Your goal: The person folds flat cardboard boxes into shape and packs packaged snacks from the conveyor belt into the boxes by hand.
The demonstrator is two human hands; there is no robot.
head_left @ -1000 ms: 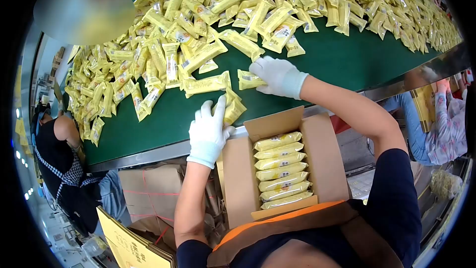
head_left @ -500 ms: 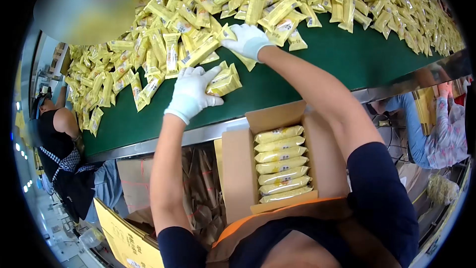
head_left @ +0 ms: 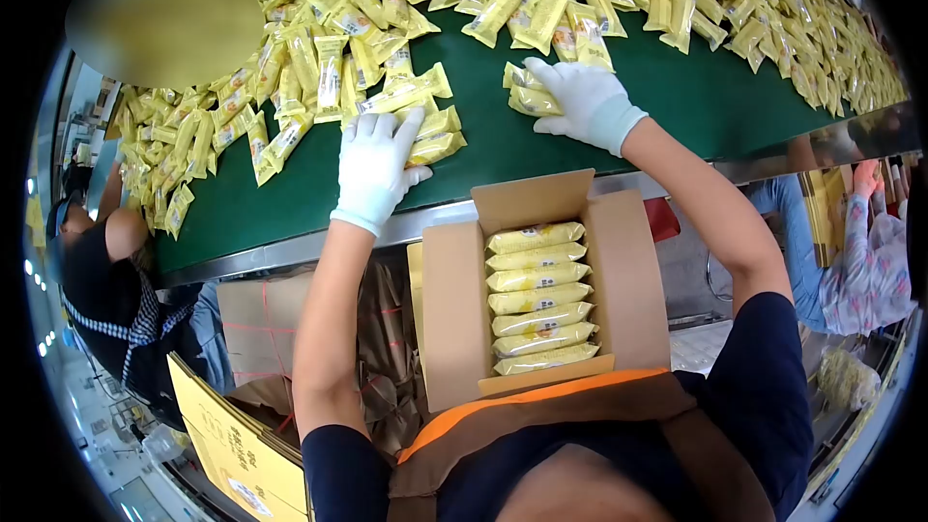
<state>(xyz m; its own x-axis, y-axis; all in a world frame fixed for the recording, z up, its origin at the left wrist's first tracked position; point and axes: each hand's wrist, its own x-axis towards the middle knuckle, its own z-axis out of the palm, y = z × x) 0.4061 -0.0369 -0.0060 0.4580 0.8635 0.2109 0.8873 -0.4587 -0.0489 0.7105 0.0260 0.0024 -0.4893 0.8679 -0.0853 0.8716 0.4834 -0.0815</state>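
My left hand [head_left: 375, 162], in a white glove, rests on the green belt with its fingers and thumb around the left ends of a few yellow snack packets [head_left: 440, 147]. Another yellow packet [head_left: 418, 89] lies just above those fingers. Farther right, my gloved right hand [head_left: 586, 104] grips a small group of yellow packets [head_left: 528, 95] by their right ends. Below the belt edge, an open cardboard box [head_left: 449, 319] holds a column of several yellow packets [head_left: 538, 302] lying flat, one behind another.
A large heap of yellow packets [head_left: 773, 19] covers the far side of the green belt [head_left: 677, 106]. Its metal edge [head_left: 271, 256] runs in front of me. Flattened yellow cartons [head_left: 232, 440] stand at lower left. Co-workers [head_left: 116, 300] are at both sides.
My right hand has moved right and slightly nearer, away from the left hand, and now has packets in its fingers. My left hand stays around its packets. The view has shifted a little.
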